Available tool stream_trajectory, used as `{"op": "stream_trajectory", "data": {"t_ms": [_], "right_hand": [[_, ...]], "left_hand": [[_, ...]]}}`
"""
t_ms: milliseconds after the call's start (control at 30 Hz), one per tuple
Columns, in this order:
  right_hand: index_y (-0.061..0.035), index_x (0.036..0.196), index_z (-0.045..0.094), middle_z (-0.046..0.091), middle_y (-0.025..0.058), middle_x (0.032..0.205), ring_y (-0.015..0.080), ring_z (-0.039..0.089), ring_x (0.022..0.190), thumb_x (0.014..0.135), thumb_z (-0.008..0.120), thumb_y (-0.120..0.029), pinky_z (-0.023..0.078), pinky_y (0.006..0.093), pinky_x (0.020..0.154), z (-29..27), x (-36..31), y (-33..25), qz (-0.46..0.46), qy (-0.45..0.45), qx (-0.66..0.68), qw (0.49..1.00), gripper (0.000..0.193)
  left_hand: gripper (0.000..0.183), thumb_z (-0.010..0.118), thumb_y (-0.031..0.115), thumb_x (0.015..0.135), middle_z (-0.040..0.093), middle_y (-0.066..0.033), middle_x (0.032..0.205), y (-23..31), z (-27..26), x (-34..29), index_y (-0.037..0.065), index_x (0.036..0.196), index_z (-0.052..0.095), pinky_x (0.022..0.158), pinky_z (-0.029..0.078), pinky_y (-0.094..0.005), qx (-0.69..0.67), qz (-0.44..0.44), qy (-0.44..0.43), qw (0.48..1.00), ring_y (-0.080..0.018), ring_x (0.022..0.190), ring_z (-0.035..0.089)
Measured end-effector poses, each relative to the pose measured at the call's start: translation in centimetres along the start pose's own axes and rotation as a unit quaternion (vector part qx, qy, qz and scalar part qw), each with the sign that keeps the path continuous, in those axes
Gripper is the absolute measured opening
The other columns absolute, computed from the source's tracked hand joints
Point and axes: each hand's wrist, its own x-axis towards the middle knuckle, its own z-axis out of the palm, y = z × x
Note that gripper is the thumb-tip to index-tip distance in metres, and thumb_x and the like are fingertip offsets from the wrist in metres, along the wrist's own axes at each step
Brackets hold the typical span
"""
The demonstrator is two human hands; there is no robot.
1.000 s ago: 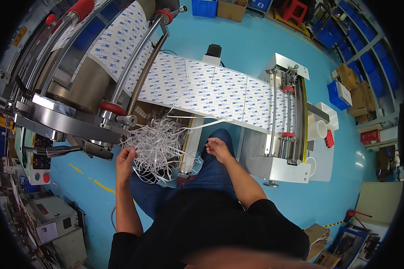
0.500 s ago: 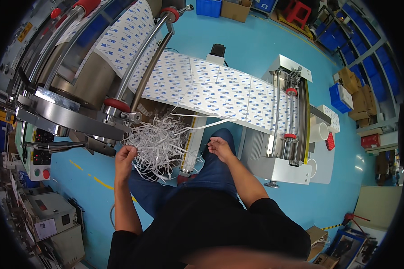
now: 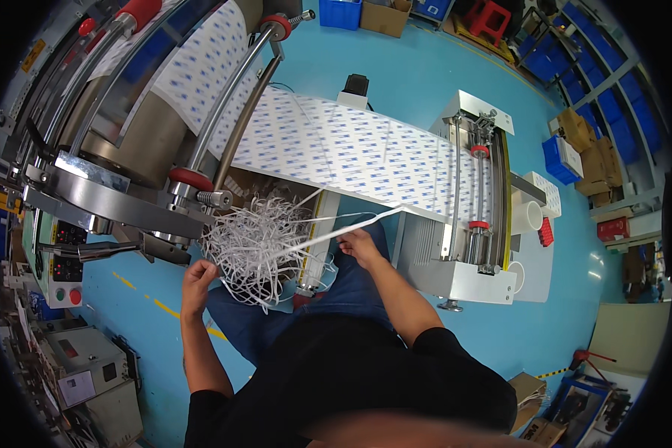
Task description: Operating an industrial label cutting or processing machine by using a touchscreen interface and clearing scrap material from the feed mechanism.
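A tangled heap of narrow white strips (image 3: pixel 255 250) hangs in front of me, between my hands. At its left edge my left hand (image 3: pixel 196 284) is closed, thumb against fingers; anything in them is hidden. My right hand (image 3: pixel 360 246) is closed beside my knee, its fingertips close to the long white strip (image 3: pixel 343 231) running from the heap to the web's edge. Whether they grip that strip is unclear. A wide white web with blue print (image 3: pixel 336 149) stretches from the roller machine (image 3: pixel 142 142) at left to the smaller roller unit (image 3: pixel 463 254) at right.
A metal lever (image 3: pixel 89 249) and a control box with buttons (image 3: pixel 69 272) are at the left. White cups (image 3: pixel 526 216) stand beyond the right unit. Blue bins (image 3: pixel 341 13) and a red stool (image 3: pixel 490 22) are farther off on the blue floor.
The web's print has become blurred. The strip at its edge now runs lower, nearer my right hand. My left hand has moved slightly down and left; the heap's lower edge sits lower.
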Motion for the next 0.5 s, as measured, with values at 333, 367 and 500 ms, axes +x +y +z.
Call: {"op": "stream_trajectory", "data": {"t_ms": [333,367,500], "right_hand": [[-0.0051,0.121,0.051,0.060,0.0091,0.107,0.0108,0.058,0.080,0.090,0.056,-0.018,0.049,0.0232,0.070,20.6,-1.1,-6.4,-0.142,-0.261,0.152,0.943,0.033],[-0.0045,0.117,0.053,0.061,0.0085,0.106,0.0104,0.058,0.081,0.091,0.056,-0.018,0.049,0.0226,0.069,20.6,-0.2,-5.7,-0.135,-0.289,0.147,0.936,0.029],[-0.0015,0.110,0.057,0.062,0.0055,0.100,0.0105,0.058,0.077,0.093,0.053,-0.020,0.049,0.0240,0.070,20.6,-0.1,-4.3,-0.131,-0.293,0.122,0.939,0.026]], "left_hand": [[0.018,0.059,0.024,0.088,0.054,-0.0008,0.075,-2.2,-9.0,1.1,0.009,0.082,0.053,0.078,0.041,-0.0310,-0.163,-0.076,-0.013,0.984,-0.0138,0.074,0.052],[0.018,0.059,0.024,0.088,0.054,-0.0008,0.075,-2.4,-9.1,1.3,0.009,0.082,0.053,0.078,0.041,-0.0310,-0.162,-0.075,-0.015,0.984,-0.0138,0.074,0.052],[0.021,0.054,0.028,0.091,0.053,-0.0011,0.075,-3.7,-10.4,2.3,0.009,0.084,0.054,0.076,0.042,-0.0306,-0.313,-0.057,0.096,0.943,-0.0137,0.072,0.050]]}}
